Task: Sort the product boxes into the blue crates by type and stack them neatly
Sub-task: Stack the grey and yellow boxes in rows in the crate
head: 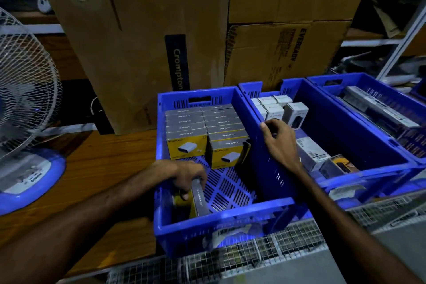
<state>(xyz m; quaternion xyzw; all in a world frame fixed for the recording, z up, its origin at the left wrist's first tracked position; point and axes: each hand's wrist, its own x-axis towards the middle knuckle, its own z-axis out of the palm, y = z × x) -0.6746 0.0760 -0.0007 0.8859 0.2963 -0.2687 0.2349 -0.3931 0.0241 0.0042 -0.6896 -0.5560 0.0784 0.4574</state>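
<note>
Left hand (187,176) on yellow box (196,198) — label half-hidden.

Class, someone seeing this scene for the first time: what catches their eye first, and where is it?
Three blue crates in a row, the left one holding yellow-and-grey boxes stacked at its far end. The left hand grips one such box at the near end; the right hand reaches into the middle crate.

2 bare forearms reach in from the bottom edge, with no sleeves showing. The left hand (189,174) and right hand (280,140) wear no gloves, rings or watch.
</note>
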